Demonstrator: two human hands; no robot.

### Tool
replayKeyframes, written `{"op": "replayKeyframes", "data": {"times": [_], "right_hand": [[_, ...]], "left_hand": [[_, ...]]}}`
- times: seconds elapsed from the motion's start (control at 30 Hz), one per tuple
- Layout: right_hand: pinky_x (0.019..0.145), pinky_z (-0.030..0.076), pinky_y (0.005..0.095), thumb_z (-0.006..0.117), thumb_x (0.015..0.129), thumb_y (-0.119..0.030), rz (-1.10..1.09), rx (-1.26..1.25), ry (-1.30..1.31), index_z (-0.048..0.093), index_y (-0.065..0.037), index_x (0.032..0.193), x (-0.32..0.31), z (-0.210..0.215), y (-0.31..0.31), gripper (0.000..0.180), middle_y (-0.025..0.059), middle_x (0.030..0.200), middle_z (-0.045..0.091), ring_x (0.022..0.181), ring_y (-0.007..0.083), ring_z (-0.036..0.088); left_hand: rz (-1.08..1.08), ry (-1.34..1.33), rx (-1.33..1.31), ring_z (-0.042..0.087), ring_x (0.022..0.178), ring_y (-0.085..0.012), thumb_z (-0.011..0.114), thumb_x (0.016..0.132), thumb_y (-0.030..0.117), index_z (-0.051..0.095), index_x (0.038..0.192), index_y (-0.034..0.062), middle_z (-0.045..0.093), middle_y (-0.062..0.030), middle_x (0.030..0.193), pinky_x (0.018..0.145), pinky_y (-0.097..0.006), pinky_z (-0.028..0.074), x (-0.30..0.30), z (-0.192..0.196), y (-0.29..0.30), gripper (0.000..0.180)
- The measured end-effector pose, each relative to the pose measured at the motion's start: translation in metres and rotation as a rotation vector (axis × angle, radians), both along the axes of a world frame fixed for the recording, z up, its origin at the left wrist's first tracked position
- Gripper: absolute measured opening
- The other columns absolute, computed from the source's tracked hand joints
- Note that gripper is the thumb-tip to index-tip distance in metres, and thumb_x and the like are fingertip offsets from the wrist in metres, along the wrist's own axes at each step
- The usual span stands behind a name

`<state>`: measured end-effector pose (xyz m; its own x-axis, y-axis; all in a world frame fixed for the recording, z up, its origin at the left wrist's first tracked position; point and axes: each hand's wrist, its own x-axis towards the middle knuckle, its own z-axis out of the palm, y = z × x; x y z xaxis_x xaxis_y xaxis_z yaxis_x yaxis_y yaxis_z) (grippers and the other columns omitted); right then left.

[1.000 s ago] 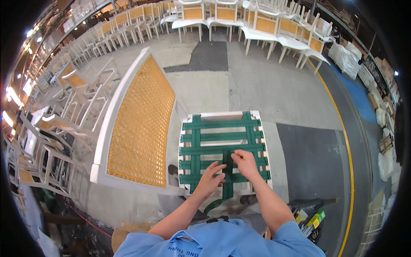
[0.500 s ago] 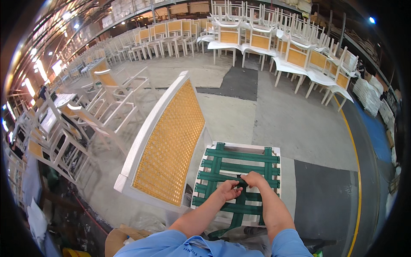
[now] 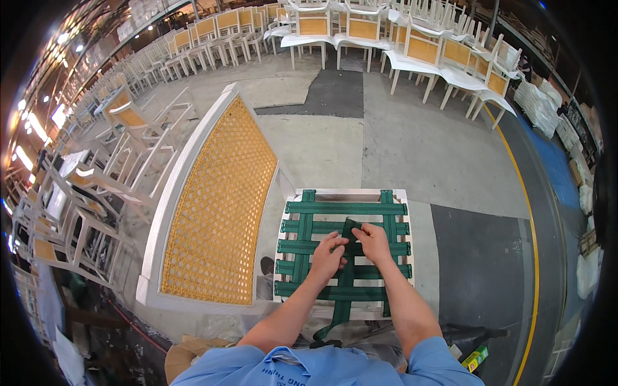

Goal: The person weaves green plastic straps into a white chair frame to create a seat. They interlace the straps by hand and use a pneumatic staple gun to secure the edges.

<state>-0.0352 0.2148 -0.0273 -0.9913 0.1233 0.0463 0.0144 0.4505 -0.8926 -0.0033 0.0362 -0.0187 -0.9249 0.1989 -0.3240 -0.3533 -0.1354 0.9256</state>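
While your right hand (image 3: 372, 242) pinches the middle strap (image 3: 346, 276), your left hand (image 3: 329, 256) sits close beside it

As you face the chair's white seat frame (image 3: 347, 194), the green middle strap lies near the centre of the seat, running front to back between two outer straps (image 3: 301, 257) and meeting the cross straps (image 3: 354, 208). Its far end is at your fingertips; its loose tail (image 3: 340, 314) hangs over the near edge toward you, probably left long so that there is slack to draw on.

Your right grip is closed to a thumb-and-finger pinch on the band near that end, a hold that likely keeps limp webbing flat and easy to steer. Your left grip is partly closed, fingers curled against or just beside the strap; you cannot tell from this angle whether they clasp it or merely steady it.

The seat faces up, directly before you, which gives both hands equal reach. The cane backrest (image 3: 219, 206) stands off to your left, so it does not block your forearms. A yellow-and-green box (image 3: 475, 358) sits low at your right, by your sleeve, apart from the webbing.
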Motion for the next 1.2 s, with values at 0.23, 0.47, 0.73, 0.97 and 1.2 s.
{"op": "replayKeyframes", "data": {"times": [0.23,0.47,0.73,0.97,1.2], "right_hand": [[0.072,0.053,0.0413,0.073,0.094,-0.023,-0.021,0.229,0.131,0.076,-0.003,0.097,-0.042,0.008,0.005,0.021,0.0166,0.077,0.07,0.075,0.0316,0.069],[0.096,0.052,0.0509,0.062,0.099,-0.041,0.085,0.576,-0.236,0.08,-0.012,0.112,-0.114,0.003,0.017,0.036,0.0169,0.118,0.075,0.109,0.0371,0.071],[0.1,0.045,0.053,0.071,0.093,-0.044,0.163,0.533,-0.519,0.08,-0.017,0.106,-0.152,-0.004,-0.007,0.031,0.0063,0.107,0.078,0.107,0.0315,0.071],[0.085,0.05,0.0462,0.074,0.092,-0.036,-0.022,0.246,-0.177,0.074,-0.008,0.098,-0.13,-0.03,0.033,0.028,0.0067,0.087,0.075,0.086,0.0266,0.071],[0.069,0.05,0.0358,0.073,0.094,-0.027,0.058,-0.037,-0.025,0.074,-0.004,0.102,-0.116,-0.022,0.004,0.024,0.0086,0.08,0.07,0.073,0.0207,0.064]], "left_hand": [[-0.132,-0.183,0.021,0.068,0.07,-0.0184,0.054,0.105,0.014,0.055,0.148,0.0032,0.059,-0.0138,0.137,0.061,-0.032,0.057,-0.064,-0.003,0.015,0.044],[-0.015,-0.62,0.237,0.068,0.085,-0.0313,0.048,0.106,0.012,0.044,0.132,-0.0075,0.056,-0.0198,0.114,0.064,-0.04,0.061,-0.139,-0.034,0.019,0.033],[0.203,-0.6,0.759,0.066,0.093,-0.0325,0.05,0.104,0.01,0.051,0.113,-0.0016,0.058,-0.0179,0.112,0.077,-0.044,0.062,-0.138,-0.059,0.014,0.014],[0.13,-0.28,0.236,0.071,0.09,-0.0269,0.055,0.104,0.012,0.058,0.138,0.0001,0.066,-0.0147,0.118,0.075,-0.039,0.063,-0.067,-0.005,0.04,0.036],[0.214,0.074,-0.151,0.07,0.078,-0.0159,0.059,0.105,0.014,0.065,0.132,0.0006,0.072,-0.0097,0.098,0.067,-0.03,0.06,-0.126,-0.008,0.013,0.031]]}}
